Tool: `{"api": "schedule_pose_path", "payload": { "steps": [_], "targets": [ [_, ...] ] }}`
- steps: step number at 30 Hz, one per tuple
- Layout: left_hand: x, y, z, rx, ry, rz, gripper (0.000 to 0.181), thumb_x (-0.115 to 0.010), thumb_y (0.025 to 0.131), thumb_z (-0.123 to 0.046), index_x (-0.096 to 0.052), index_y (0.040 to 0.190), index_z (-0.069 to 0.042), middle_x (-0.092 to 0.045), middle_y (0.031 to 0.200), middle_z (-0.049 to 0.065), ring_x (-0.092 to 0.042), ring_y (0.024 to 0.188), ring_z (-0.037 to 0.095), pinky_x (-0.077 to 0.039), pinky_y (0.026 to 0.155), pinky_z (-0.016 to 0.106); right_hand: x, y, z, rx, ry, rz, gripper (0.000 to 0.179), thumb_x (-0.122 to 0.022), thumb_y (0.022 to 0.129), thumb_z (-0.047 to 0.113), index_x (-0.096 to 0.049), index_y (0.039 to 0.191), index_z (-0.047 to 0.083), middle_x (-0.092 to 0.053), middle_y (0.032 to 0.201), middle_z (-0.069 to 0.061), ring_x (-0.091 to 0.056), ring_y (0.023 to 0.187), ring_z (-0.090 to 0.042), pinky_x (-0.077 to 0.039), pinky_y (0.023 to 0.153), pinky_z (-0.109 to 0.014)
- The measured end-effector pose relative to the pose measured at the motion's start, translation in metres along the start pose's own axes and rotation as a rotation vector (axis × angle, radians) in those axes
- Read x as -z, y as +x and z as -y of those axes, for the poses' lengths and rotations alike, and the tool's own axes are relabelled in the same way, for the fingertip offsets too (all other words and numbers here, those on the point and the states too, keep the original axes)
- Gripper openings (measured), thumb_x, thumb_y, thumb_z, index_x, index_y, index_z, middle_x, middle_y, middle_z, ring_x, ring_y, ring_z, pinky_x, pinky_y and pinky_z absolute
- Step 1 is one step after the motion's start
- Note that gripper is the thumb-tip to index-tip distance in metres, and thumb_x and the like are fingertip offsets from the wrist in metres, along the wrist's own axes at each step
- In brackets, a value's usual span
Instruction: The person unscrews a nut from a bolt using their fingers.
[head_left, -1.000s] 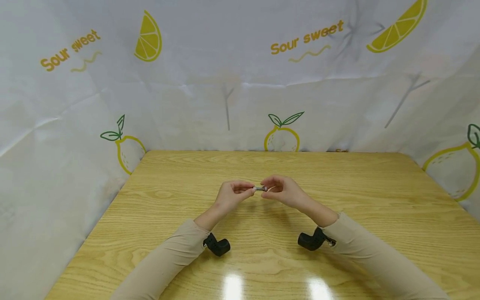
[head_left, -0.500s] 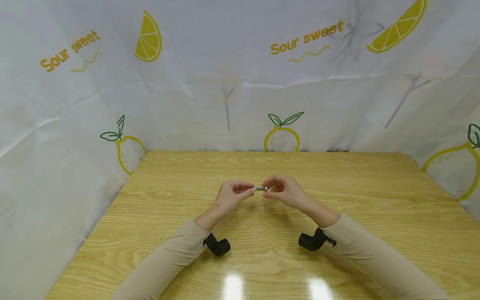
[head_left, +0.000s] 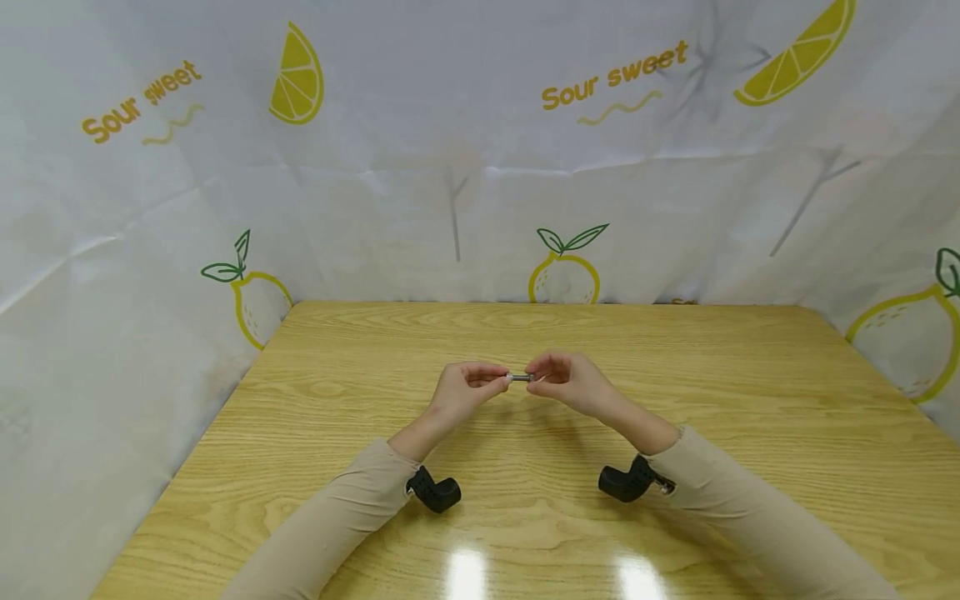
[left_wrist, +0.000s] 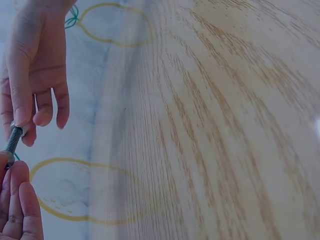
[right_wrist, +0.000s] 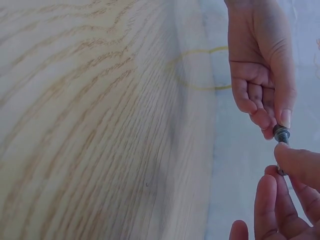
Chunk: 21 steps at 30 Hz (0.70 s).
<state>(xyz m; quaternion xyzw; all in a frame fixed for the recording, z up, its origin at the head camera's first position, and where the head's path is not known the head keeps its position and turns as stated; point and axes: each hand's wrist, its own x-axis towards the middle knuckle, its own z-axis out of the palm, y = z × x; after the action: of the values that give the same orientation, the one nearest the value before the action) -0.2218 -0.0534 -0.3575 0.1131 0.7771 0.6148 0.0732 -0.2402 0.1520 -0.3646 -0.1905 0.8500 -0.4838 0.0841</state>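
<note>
A small silver threaded bolt (head_left: 520,377) lies level between the two hands, above the table. My left hand (head_left: 462,393) pinches its left end between thumb and fingertips. At the other end, thumb and fingers of my right hand (head_left: 572,385) close on a wider metal piece (left_wrist: 19,129); I cannot tell whether it is a nut or the bolt's head. In the right wrist view, a dark collar (right_wrist: 281,131) shows at the left thumb, with bare thread (right_wrist: 283,140) beside it. Fingertips hide part of both ends.
The hands are over a light wood-grain table (head_left: 390,342). Behind it hangs a white curtain (head_left: 375,225) printed with lemons and lettering. Black camera mounts (head_left: 435,492) sit at both wrists, under the beige sleeves (head_left: 352,500).
The right fingertips have shifted slightly to the right and now cover more of the bolt's right end. The left hand stays where it was, still holding its end.
</note>
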Motion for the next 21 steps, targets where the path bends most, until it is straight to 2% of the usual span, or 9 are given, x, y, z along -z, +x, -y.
{"api": "schedule_pose_path", "payload": {
  "steps": [2, 4, 10, 13, 17, 21],
  "targets": [
    [-0.0002, 0.0001, 0.0000, 0.003, 0.002, -0.002, 0.023, -0.064, 0.088, -0.009, -0.068, 0.108, 0.002, -0.068, 0.107, 0.020, -0.066, 0.096, 0.031, -0.051, 0.088, 0.047, -0.0001, 0.0002, 0.0001, 0.002, 0.001, -0.004, 0.032, -0.064, 0.089, 0.015, -0.058, 0.114, -0.004, -0.063, 0.107, -0.020, -0.064, 0.088, -0.019, -0.054, 0.076, -0.034],
    [-0.0004, 0.0001, -0.0001, 0.006, 0.001, -0.004, 0.023, -0.064, 0.088, -0.009, -0.068, 0.108, 0.002, -0.068, 0.106, 0.020, -0.065, 0.096, 0.032, -0.051, 0.088, 0.047, -0.0001, 0.0002, 0.0003, -0.009, 0.000, 0.005, 0.035, -0.063, 0.090, 0.019, -0.058, 0.117, -0.004, -0.064, 0.108, -0.020, -0.065, 0.091, -0.023, -0.054, 0.078, -0.036],
    [-0.0007, -0.0007, -0.0010, 0.005, 0.002, -0.007, 0.023, -0.064, 0.088, -0.009, -0.068, 0.108, 0.002, -0.068, 0.106, 0.020, -0.064, 0.099, 0.036, -0.051, 0.088, 0.047, 0.0005, -0.0002, 0.0005, -0.054, -0.012, 0.067, 0.041, -0.051, 0.097, 0.030, -0.059, 0.116, -0.005, -0.067, 0.106, -0.022, -0.062, 0.098, -0.035, -0.050, 0.089, -0.048],
    [-0.0006, -0.0008, -0.0010, 0.007, -0.002, -0.003, 0.023, -0.064, 0.088, -0.009, -0.067, 0.108, 0.003, -0.068, 0.106, 0.021, -0.063, 0.100, 0.037, -0.050, 0.088, 0.048, 0.0008, -0.0004, 0.0005, -0.044, -0.018, 0.046, 0.035, -0.056, 0.095, 0.025, -0.060, 0.114, -0.004, -0.067, 0.103, -0.021, -0.063, 0.096, -0.032, -0.051, 0.085, -0.044],
    [-0.0004, -0.0003, -0.0002, 0.008, -0.008, 0.004, 0.024, -0.063, 0.088, -0.009, -0.067, 0.108, 0.003, -0.068, 0.106, 0.021, -0.062, 0.101, 0.039, -0.050, 0.089, 0.049, 0.0007, -0.0005, 0.0008, -0.013, 0.001, 0.001, 0.031, -0.064, 0.089, 0.016, -0.059, 0.113, -0.003, -0.064, 0.103, -0.019, -0.065, 0.090, -0.024, -0.054, 0.077, -0.033],
    [-0.0005, 0.0002, 0.0004, 0.006, -0.006, 0.005, 0.024, -0.064, 0.088, -0.009, -0.067, 0.108, 0.003, -0.068, 0.106, 0.021, -0.062, 0.101, 0.039, -0.050, 0.089, 0.048, 0.0009, -0.0004, 0.0007, -0.008, 0.004, 0.013, 0.036, -0.061, 0.091, 0.020, -0.057, 0.118, -0.004, -0.065, 0.107, -0.021, -0.064, 0.093, -0.027, -0.054, 0.080, -0.037]
  ]
}}
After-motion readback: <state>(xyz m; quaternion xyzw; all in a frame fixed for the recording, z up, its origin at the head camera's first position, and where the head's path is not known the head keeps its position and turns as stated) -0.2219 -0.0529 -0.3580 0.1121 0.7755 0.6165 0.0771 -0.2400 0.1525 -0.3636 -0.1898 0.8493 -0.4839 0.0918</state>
